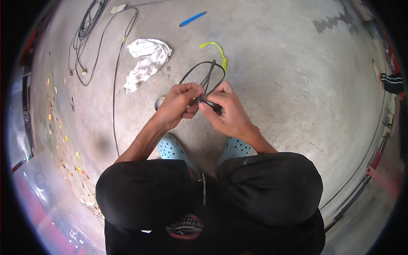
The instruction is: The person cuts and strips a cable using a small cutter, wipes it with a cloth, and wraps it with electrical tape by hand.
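A black cable (191, 69) bends in a loop on the far side of my hands, its strands meeting between them. My left hand (180, 102) is closed, fingers pinching the cable where it comes in close to the other hand. In the closed fingers of my right hand (226, 106) is a dark, rounded piece (213, 106), apparently at the cable's end; its exact kind is hidden by the fingers. The fingertips of both hands nearly meet. A yellow-green strip (223, 59) lies against the loop's far right side. Partly behind my left hand is a small round object (159, 103), possibly a tape roll.
On the concrete floor lie a crumpled white cloth (146, 63), a blue pen-like tool (193, 19) and a coiled dark cable (87, 32) with a pale connector block (119, 8). Leaves (55, 91) are scattered at left. My light-blue clogs (171, 146) stand below my hands.
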Tool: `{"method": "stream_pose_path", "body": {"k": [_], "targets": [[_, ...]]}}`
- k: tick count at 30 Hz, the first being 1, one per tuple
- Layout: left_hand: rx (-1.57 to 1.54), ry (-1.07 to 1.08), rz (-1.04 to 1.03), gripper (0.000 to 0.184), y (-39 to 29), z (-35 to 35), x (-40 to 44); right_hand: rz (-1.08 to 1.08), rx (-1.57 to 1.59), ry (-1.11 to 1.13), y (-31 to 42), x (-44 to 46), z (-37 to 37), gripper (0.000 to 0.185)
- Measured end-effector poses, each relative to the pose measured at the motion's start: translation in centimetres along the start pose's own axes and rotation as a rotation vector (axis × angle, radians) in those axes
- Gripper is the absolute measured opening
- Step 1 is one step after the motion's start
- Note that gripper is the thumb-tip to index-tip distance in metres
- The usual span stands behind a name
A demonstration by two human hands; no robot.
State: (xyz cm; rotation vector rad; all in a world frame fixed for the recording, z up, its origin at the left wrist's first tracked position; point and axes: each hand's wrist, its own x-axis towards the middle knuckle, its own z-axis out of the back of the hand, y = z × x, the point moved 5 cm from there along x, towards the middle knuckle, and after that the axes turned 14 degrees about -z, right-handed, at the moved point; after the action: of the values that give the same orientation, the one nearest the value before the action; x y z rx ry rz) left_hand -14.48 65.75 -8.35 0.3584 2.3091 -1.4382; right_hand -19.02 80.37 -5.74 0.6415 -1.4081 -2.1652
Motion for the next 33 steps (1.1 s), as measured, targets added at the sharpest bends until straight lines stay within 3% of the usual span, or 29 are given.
{"method": "stream_pose_path", "body": {"k": [6,20,25,27,33], "targets": [[-0.074,-0.033,-0.08,0.018,0.9,0.1,0.3,-0.042,-0.01,-0.172,-0.7,0.1,-0.3,0.026],[-0.16,-0.1,-0.144,0.018,-0.3,0.1,0.4,-0.065,0.123,-0.222,-0.8,0.3,-0.4,0.03],[-0.242,0.029,-0.154,0.017,-2.3,-0.2,-0.1,-0.066,0.128,-0.234,-1.2,0.2,0.0,0.024],[-0.245,0.058,-0.165,0.029,-2.9,-0.3,-0.5,-0.086,0.147,-0.24,-1.4,0.1,0.2,0.022],[0.152,0.055,-0.347,0.039,-4.1,-0.2,-1.1,-0.179,0.265,-0.14,-0.7,0.1,0.3,0.027]]}}
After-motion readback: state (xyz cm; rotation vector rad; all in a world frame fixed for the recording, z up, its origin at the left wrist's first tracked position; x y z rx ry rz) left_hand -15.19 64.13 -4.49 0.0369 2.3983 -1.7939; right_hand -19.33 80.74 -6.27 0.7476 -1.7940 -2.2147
